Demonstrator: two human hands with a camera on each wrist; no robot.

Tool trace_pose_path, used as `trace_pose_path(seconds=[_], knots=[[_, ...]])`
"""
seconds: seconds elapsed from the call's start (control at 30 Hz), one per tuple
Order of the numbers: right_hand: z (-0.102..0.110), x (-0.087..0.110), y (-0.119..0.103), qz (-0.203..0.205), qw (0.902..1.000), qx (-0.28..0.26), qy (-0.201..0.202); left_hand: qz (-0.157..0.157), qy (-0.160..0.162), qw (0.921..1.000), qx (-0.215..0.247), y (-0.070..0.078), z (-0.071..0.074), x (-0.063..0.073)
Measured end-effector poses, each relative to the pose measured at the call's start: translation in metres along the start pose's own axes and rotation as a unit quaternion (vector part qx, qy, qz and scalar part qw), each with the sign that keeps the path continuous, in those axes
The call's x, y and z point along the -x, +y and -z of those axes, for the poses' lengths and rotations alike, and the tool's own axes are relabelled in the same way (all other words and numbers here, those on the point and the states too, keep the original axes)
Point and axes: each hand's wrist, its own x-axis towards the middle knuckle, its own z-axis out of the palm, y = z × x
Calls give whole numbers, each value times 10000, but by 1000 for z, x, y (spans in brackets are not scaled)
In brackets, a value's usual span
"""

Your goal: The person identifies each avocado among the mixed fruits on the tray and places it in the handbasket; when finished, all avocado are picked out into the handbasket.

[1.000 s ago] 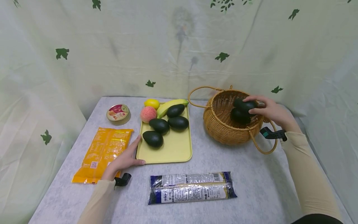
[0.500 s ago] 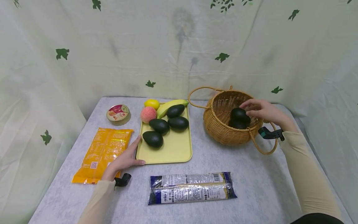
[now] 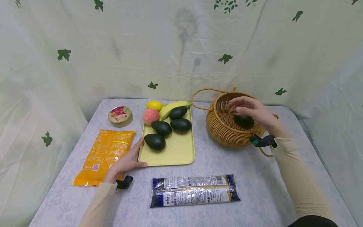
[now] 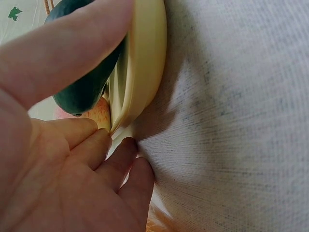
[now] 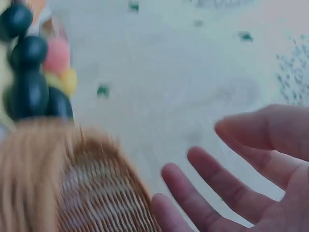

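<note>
Over the wicker basket point(image 3: 232, 137) my right hand point(image 3: 252, 110) hovers with loosely spread fingers, holding nothing. Beneath it a dark avocado point(image 3: 244, 121) lies in the basket, partly hidden by the hand. My left hand point(image 3: 128, 160) rests at the near left corner of the yellow tray point(image 3: 175, 156), its fingertips point(image 4: 104, 137) at the rim and its thumb at the corner. Several dark avocados point(image 3: 155, 142) sit on the tray. Behind them are a banana point(image 3: 171, 108), a pink peach point(image 3: 150, 116) and a lemon point(image 3: 154, 105). In the right wrist view the spread fingers are beside the basket's rim.
An orange packet point(image 3: 105, 154) lies left of the tray, partly under the left forearm's line. A round tin point(image 3: 120, 115) stands behind it. A long clear-and-blue packet point(image 3: 195, 190) lies in front. A pale leaf-print curtain point(image 3: 170, 56) bounds the table.
My right hand has let go of an avocado inside the basket and moved up and left over the opening. My left hand and the tray have stayed put.
</note>
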Motion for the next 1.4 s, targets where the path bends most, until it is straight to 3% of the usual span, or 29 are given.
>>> trace_pose_path(seconds=[0.2,0.43,0.67,0.9,1.17,1.4], knots=[[-35,-15,-8,395,9969,-597,-322,61,0,10000,9,-1,-1,0],[-81,-39,-14,565,9911,-997,-675,79,-11,10000,14,-1,-1,-1],[-119,-66,-4,734,9845,-1298,-927,46,14,10000,41,-3,-2,-2],[-139,-87,18,683,9851,-1365,-791,66,25,10000,27,-2,-1,-1],[-150,-100,39,432,9927,-978,-549,71,21,10000,50,-2,-1,-1],[-156,-106,47,127,9981,-107,-600,56,41,9999,149,-2,-2,-1]])
